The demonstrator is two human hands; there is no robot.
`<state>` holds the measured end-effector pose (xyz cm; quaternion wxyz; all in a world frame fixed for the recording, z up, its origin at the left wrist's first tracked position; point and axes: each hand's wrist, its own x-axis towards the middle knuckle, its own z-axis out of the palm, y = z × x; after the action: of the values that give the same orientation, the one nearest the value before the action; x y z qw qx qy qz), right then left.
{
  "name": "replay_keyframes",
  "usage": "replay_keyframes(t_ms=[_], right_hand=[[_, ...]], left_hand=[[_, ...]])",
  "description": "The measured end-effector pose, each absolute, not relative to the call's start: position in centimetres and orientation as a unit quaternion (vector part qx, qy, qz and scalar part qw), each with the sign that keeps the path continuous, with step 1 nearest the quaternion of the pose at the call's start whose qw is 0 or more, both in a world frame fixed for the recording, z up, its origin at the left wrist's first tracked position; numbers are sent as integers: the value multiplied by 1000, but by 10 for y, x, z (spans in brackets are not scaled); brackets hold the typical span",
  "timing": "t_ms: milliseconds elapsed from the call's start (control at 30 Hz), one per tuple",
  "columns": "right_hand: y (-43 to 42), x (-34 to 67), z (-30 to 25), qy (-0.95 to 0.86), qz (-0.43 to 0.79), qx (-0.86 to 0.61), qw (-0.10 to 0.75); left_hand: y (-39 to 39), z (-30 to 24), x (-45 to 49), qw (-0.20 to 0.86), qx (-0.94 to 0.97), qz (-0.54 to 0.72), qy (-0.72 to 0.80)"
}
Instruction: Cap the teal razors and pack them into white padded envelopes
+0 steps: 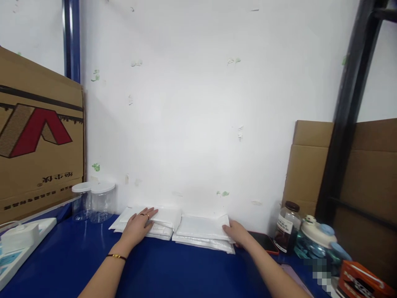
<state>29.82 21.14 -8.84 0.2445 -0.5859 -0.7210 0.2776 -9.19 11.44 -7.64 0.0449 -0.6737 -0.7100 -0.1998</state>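
Note:
Two low stacks of flat white packets lie side by side on the blue tabletop, against the wall. My left hand [141,224] rests on top of the left stack [163,218], fingers stretched out and lying flat. At the right end of the right stack [201,227], my right hand [236,232] grips the edge, its thumb on top. The other fingers of that hand are mostly hidden at the side of the stack. The lower packets in both stacks stick out unevenly.
Two clear lidded jars [103,203] and a white power strip [27,240] stand left, beside a large cardboard box [40,136]. At right are a phone [263,242], a dark-lidded jar [287,227], a teal bottle [314,240] and an orange-red box [359,281].

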Motion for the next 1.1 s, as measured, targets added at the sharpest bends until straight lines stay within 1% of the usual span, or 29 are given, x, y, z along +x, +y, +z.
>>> replay_keyframes(t_ms=[133,200,300,367,467,500,567,667,767,833,900,1000,1100], right_hand=[[206,304,-81,-733,147,-628,214],[194,307,-72,-712,105,-653,235],[162,304,-51,-718,80,-598,348],[132,294,-34,-734,99,-514,432],[85,270,-13,-713,189,-406,539],[72,262,-10,-697,245,-380,557],[52,248,-8,-655,366,-349,561],[36,237,-19,-549,494,-319,594],[33,239,-37,-426,569,-309,632],[35,243,-48,-368,601,-309,638],[39,248,-57,-331,630,-305,633],[45,249,-65,-246,692,-308,605],[49,244,-70,-153,765,-298,549]], left_hand=[[105,-56,-88,113,-627,-254,-728],[98,-40,-86,169,-585,-283,-741],[86,-8,-79,232,-541,-315,-745],[76,14,-66,221,-566,-320,-727],[59,38,-36,118,-710,-270,-640],[53,43,-24,83,-751,-247,-607],[42,45,-2,25,-806,-208,-554],[31,32,25,-7,-842,-184,-507],[26,8,43,35,-849,-174,-498],[25,-5,51,75,-841,-161,-512],[23,-7,55,107,-831,-146,-526],[19,15,58,169,-827,-119,-523],[16,49,65,249,-841,-77,-475]])
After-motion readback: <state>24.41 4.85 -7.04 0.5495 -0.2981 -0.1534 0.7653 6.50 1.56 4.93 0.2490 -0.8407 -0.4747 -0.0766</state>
